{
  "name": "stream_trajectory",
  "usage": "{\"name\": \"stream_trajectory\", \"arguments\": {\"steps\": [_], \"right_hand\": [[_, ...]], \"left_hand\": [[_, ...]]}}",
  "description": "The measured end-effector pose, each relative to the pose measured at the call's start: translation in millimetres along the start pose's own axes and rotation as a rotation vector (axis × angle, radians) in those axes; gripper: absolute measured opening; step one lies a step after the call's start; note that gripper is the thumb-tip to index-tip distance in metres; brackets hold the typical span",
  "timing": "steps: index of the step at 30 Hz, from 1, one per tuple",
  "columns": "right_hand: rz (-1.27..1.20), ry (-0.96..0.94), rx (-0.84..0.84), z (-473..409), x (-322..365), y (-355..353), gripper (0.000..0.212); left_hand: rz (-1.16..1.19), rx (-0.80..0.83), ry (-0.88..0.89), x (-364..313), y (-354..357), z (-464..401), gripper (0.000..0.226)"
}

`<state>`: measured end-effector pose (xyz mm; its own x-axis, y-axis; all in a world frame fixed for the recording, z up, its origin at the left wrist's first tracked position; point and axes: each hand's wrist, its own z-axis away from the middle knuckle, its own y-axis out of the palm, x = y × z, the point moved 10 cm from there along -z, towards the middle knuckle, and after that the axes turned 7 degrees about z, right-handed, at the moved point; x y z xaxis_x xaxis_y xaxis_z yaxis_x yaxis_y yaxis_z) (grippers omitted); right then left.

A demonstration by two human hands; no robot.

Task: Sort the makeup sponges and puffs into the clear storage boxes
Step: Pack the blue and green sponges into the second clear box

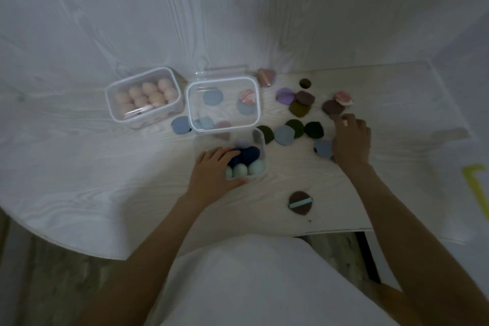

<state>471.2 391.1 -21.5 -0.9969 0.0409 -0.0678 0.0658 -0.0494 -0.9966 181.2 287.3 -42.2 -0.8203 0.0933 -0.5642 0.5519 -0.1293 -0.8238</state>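
Note:
Three clear boxes stand on the white table (79,156). The far left box (144,96) holds several pink sponges. The open middle box (222,104) holds blue and pink puffs. The near box (260,152) holds navy and mint sponges; my left hand (215,171) grips its left side, thumb along the front edge. My right hand (350,140) reaches among loose puffs, fingers curled and pinching a small pale piece at the fingertips. Loose puffs lie to the right: dark green (313,129), blue (284,135), purple (285,95), brown (332,107).
A brown puff with a blue strap (300,202) lies alone near the table's front edge. A blue puff (181,126) sits left of the middle box. A pink heart-shaped puff (265,77) rests behind it. The middle box's lid (223,71) stands open at the back.

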Motion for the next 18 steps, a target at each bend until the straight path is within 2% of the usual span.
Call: {"name": "stream_trajectory", "arguments": {"steps": [3, 5, 6, 9, 11, 12, 14, 16, 18], "right_hand": [[0.163, 0.017, 0.224, -11.5, -8.9, 32.8, 0.061], [0.161, 0.027, 0.244, -13.3, -12.6, 40.6, 0.051], [0.121, 0.031, 0.203, -12.6, -12.8, 37.2, 0.046], [-0.217, 0.01, -0.013, 0.2, -5.0, 9.5, 0.033], [-0.476, -0.044, -0.097, 16.0, 11.7, -10.2, 0.026], [-0.609, -0.076, -0.087, 24.0, 25.0, -18.3, 0.024], [-0.873, -0.172, 0.039, 40.2, 64.0, -26.8, 0.024], [-0.913, -0.326, 0.11, 54.3, 112.5, -35.4, 0.022], [-0.872, -0.436, 0.072, 61.7, 154.6, -40.9, 0.019]], "left_hand": [[-0.06, -0.003, 0.007, -1.9, 0.5, -1.2, 0.08], [-0.058, 0.007, 0.007, -1.2, 1.4, -0.6, 0.083], [-0.062, 0.008, 0.009, -0.4, 1.3, 0.0, 0.085], [-0.132, -0.013, 0.007, 1.9, -2.6, 3.5, 0.09], [-0.182, -0.05, -0.001, 3.5, -10.5, 8.5, 0.09], [-0.203, -0.072, -0.003, 5.0, -15.2, 11.4, 0.09], [-0.229, -0.088, -0.005, 8.8, -20.2, 16.6, 0.087], [-0.245, -0.079, -0.014, 12.6, -20.3, 19.5, 0.083], [-0.248, -0.07, -0.01, 14.6, -19.0, 20.7, 0.077]]}}
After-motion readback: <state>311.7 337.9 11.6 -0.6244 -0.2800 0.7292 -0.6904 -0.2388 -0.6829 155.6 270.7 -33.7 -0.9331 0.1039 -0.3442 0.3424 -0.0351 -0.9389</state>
